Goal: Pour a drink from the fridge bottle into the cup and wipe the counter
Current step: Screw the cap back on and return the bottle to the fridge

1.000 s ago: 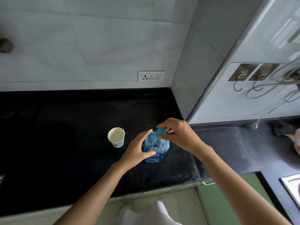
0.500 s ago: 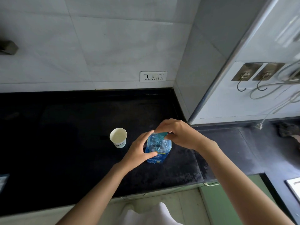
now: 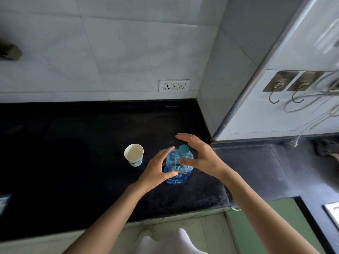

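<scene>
From the head camera, a clear blue bottle (image 3: 177,165) stands upright on the black counter (image 3: 82,162), near its front edge and close to the corner where the pale wall turns. Its teal cap (image 3: 183,150) sits on the neck.

The left hand (image 3: 157,171) wraps the bottle's left side: the thumb presses against the label low on the front, and the fingers (image 3: 166,153) curve up around the far shoulder, so this hand has hold of the bottle.

The right hand (image 3: 200,156) is spread wide with nothing in it. Its fingers arch over and behind the cap without touching it, while the thumb reaches across in front of the bottle's upper body, just below the cap; whether the thumb touches the plastic cannot be told.

A white paper cup (image 3: 134,154) stands upright to the left of the bottle, apart from both hands, its mouth open upward.

On the wall behind, a white socket plate (image 3: 174,85) sits just above the counter's back edge.
</scene>
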{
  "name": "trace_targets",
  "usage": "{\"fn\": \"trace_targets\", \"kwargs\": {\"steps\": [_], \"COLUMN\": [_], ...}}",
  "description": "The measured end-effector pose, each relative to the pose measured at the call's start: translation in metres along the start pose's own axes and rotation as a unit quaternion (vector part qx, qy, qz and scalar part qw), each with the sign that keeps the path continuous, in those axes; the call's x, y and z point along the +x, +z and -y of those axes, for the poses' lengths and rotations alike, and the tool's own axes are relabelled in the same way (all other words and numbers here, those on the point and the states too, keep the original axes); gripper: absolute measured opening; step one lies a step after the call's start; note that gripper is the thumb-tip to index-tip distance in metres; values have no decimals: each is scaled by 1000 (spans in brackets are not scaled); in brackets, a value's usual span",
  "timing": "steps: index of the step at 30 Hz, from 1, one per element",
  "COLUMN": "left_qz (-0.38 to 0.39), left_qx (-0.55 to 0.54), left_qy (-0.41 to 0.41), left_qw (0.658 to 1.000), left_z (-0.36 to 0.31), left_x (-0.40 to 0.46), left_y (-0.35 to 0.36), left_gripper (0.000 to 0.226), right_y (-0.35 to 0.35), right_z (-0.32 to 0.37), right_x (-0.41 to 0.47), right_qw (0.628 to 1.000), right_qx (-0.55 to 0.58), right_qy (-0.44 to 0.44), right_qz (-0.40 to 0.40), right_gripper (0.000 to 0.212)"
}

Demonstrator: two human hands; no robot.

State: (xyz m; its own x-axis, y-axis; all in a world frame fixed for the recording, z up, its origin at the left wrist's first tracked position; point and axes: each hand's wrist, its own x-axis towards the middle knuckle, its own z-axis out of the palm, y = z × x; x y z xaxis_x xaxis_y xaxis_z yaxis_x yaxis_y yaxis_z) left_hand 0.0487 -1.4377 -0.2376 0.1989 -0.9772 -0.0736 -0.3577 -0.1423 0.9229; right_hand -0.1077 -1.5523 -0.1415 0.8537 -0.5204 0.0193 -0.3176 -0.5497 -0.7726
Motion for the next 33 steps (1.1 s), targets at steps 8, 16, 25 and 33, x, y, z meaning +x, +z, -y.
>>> {"fn": "trace_targets", "kwargs": {"steps": [8, 16, 25, 33], "left_qz": [-1, 4, -3, -5], "left_qx": [-1, 6, -2, -10], "left_qy": [-5, -6, -9, -13], "left_qw": [1000, 1000, 1000, 1000], "left_z": [0, -2, -1, -4], "left_x": [0, 0, 0, 0], "left_y": [1, -1, 0, 0], "left_gripper": [81, 82, 81, 81], "right_y": [11, 15, 14, 18], "right_z": [-9, -2, -10, -7], "right_x": [-6, -8, -6, -14], "right_qw": [992, 993, 989, 994], "right_qx": [-12, 48, -8, 86], "right_qy": [-36, -16, -42, -11], "right_qz": [-120, -109, -145, -64], "right_gripper": [29, 49, 24, 47]}}
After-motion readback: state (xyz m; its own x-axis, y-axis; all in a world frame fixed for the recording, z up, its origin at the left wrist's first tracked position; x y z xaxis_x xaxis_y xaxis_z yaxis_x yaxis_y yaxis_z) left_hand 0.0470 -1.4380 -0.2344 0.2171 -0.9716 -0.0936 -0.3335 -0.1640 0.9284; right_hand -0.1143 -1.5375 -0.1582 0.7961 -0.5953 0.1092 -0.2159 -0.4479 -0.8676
